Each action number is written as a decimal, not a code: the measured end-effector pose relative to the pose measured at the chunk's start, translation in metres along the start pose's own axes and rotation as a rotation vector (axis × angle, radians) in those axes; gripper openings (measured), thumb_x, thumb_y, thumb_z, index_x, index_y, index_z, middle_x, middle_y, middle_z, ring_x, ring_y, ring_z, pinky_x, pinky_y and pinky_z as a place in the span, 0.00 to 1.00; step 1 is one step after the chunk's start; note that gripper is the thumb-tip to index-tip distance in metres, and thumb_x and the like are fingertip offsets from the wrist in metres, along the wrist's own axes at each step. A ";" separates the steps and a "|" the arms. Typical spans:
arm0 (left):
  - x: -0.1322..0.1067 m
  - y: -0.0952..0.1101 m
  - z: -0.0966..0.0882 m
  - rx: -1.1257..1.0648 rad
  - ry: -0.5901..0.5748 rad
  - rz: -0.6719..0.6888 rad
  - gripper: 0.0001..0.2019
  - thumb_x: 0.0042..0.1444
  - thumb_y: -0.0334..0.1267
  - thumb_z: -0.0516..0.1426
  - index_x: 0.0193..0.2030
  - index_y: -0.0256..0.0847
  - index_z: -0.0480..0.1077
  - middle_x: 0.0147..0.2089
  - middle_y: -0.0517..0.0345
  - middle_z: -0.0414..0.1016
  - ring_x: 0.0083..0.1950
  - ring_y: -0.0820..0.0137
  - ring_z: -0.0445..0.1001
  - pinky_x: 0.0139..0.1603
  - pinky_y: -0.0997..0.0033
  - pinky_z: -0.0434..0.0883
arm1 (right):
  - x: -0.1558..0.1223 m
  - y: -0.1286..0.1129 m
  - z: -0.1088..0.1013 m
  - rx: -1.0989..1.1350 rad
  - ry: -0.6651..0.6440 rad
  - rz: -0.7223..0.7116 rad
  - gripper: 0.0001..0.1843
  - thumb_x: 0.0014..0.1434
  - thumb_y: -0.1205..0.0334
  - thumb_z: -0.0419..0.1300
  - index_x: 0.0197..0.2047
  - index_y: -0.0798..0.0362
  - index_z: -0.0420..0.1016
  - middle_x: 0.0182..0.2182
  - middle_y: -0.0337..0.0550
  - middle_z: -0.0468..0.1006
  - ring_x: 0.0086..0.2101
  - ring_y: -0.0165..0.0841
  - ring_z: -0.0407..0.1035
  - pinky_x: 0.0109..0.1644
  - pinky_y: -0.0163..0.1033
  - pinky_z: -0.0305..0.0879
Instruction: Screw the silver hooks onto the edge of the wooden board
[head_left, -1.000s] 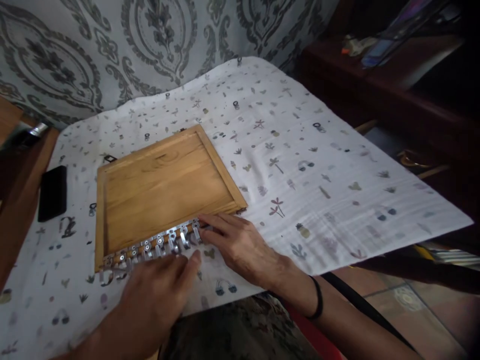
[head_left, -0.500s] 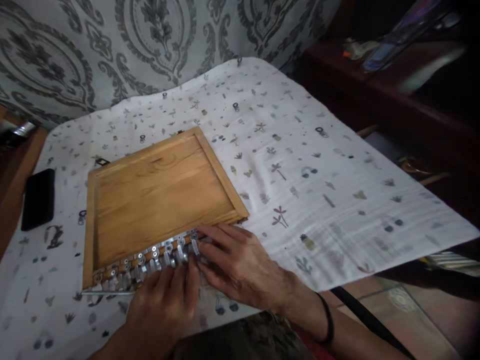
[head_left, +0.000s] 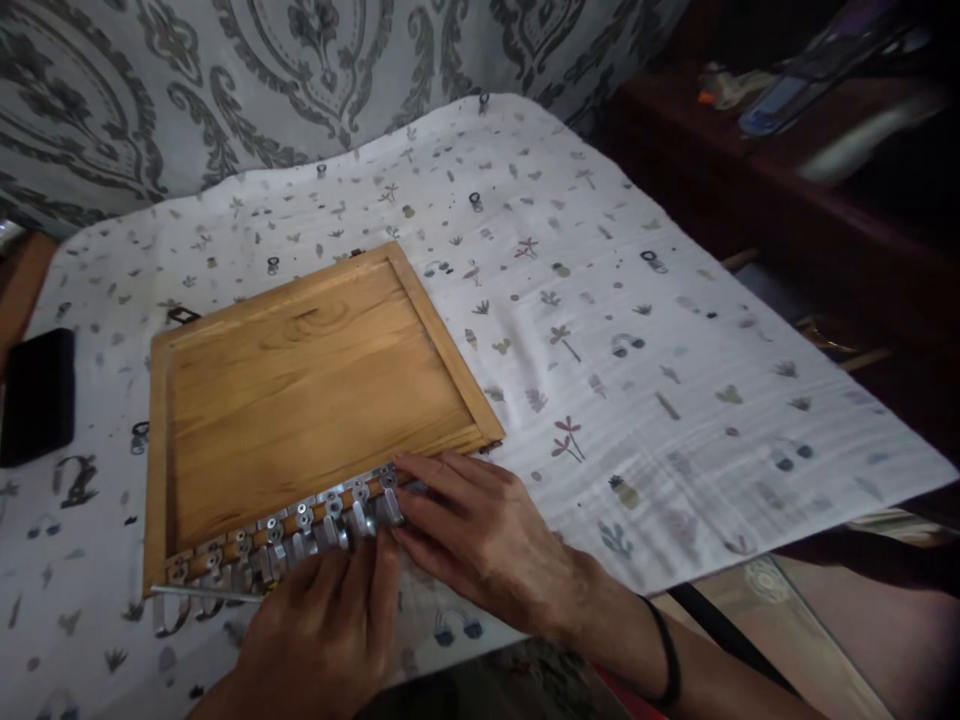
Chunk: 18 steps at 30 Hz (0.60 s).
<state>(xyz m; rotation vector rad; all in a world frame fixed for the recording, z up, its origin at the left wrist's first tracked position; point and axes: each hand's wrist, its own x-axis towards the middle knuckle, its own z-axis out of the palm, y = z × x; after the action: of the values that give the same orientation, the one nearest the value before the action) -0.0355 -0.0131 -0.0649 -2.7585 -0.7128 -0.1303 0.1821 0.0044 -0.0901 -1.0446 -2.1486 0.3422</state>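
A shallow wooden tray (head_left: 307, 390) lies on a white printed cloth (head_left: 637, 330). Along its near edge runs a row of several small metal hooks (head_left: 300, 525) screwed to the wood. My left hand (head_left: 330, 625) rests palm down just below the hooks, its fingers lying flat against them. My right hand (head_left: 480, 535) lies beside it at the right end of the row, fingers stretched out flat over the last hooks. A thin metal rod (head_left: 202, 595) sticks out to the left under the hooks.
A black phone (head_left: 37, 395) lies on the cloth at the far left. A patterned grey curtain (head_left: 300, 70) hangs behind. Dark wooden furniture (head_left: 787, 200) with cluttered items stands to the right. Tiled floor shows at the lower right.
My left hand has slid forward up against the hooks and next to my right hand. The view has shifted, so the tray and phone sit further left.
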 end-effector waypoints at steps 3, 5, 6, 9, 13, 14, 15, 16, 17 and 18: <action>0.002 -0.001 -0.002 -0.024 -0.002 -0.007 0.15 0.61 0.22 0.49 0.47 0.30 0.76 0.29 0.50 0.80 0.26 0.68 0.76 0.27 0.71 0.74 | 0.000 0.000 0.000 0.003 -0.015 -0.002 0.11 0.73 0.61 0.56 0.43 0.55 0.78 0.52 0.51 0.83 0.44 0.37 0.78 0.43 0.43 0.76; 0.003 0.000 -0.003 -0.046 -0.011 -0.008 0.16 0.61 0.22 0.49 0.48 0.31 0.75 0.31 0.49 0.81 0.27 0.68 0.77 0.28 0.71 0.75 | -0.001 0.001 0.000 0.000 -0.016 -0.001 0.11 0.73 0.61 0.56 0.43 0.55 0.78 0.51 0.51 0.83 0.43 0.37 0.78 0.42 0.43 0.76; 0.003 0.000 -0.004 -0.056 -0.022 -0.010 0.16 0.61 0.22 0.49 0.48 0.31 0.75 0.32 0.48 0.82 0.28 0.67 0.78 0.28 0.71 0.75 | 0.000 0.001 0.000 -0.003 -0.011 -0.001 0.12 0.74 0.60 0.55 0.43 0.55 0.78 0.51 0.51 0.83 0.43 0.37 0.77 0.42 0.43 0.76; 0.003 0.001 -0.005 -0.075 -0.065 -0.020 0.16 0.59 0.21 0.49 0.49 0.31 0.73 0.32 0.49 0.82 0.28 0.66 0.78 0.27 0.69 0.75 | 0.000 0.001 0.002 -0.010 0.012 -0.012 0.14 0.75 0.60 0.53 0.44 0.57 0.78 0.51 0.52 0.83 0.43 0.38 0.78 0.43 0.43 0.77; 0.004 0.001 -0.006 -0.101 -0.100 -0.038 0.17 0.56 0.21 0.49 0.49 0.33 0.72 0.29 0.54 0.78 0.26 0.66 0.76 0.27 0.70 0.75 | 0.000 0.001 0.003 -0.014 0.000 -0.009 0.14 0.75 0.60 0.53 0.46 0.58 0.78 0.51 0.54 0.83 0.45 0.38 0.78 0.46 0.44 0.78; 0.004 0.001 -0.007 -0.112 -0.106 -0.040 0.18 0.55 0.21 0.49 0.49 0.33 0.71 0.28 0.55 0.78 0.26 0.66 0.75 0.27 0.70 0.74 | -0.001 0.002 0.003 -0.009 -0.010 -0.006 0.13 0.74 0.60 0.54 0.46 0.57 0.78 0.51 0.54 0.82 0.45 0.39 0.78 0.46 0.44 0.78; 0.004 0.001 -0.007 -0.120 -0.112 -0.043 0.18 0.54 0.21 0.49 0.49 0.34 0.71 0.28 0.56 0.77 0.26 0.66 0.75 0.27 0.70 0.75 | -0.001 0.002 0.003 -0.004 -0.018 -0.003 0.13 0.74 0.60 0.55 0.47 0.57 0.78 0.52 0.55 0.82 0.45 0.39 0.78 0.47 0.44 0.78; 0.005 0.001 -0.008 -0.125 -0.117 -0.049 0.19 0.53 0.20 0.50 0.49 0.35 0.71 0.28 0.55 0.77 0.26 0.66 0.75 0.28 0.70 0.75 | -0.002 0.002 0.003 0.002 -0.024 0.000 0.12 0.73 0.60 0.56 0.47 0.57 0.78 0.52 0.55 0.82 0.46 0.39 0.78 0.47 0.44 0.78; 0.005 0.001 -0.009 -0.126 -0.121 -0.059 0.18 0.53 0.20 0.50 0.48 0.36 0.72 0.30 0.55 0.78 0.27 0.66 0.75 0.29 0.70 0.75 | -0.002 0.002 0.004 0.006 -0.027 0.003 0.11 0.73 0.61 0.56 0.47 0.57 0.78 0.52 0.55 0.82 0.46 0.39 0.78 0.47 0.44 0.78; 0.006 0.001 -0.010 -0.125 -0.127 -0.072 0.18 0.53 0.20 0.50 0.47 0.37 0.72 0.32 0.53 0.79 0.29 0.66 0.76 0.29 0.69 0.75 | -0.002 0.002 0.004 0.009 -0.029 0.005 0.10 0.72 0.61 0.57 0.47 0.57 0.78 0.52 0.55 0.82 0.46 0.39 0.78 0.47 0.44 0.78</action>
<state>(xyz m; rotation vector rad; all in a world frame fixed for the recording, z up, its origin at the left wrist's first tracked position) -0.0301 -0.0149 -0.0545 -2.8810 -0.8644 -0.0144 0.1818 0.0045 -0.0950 -1.0457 -2.1689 0.3708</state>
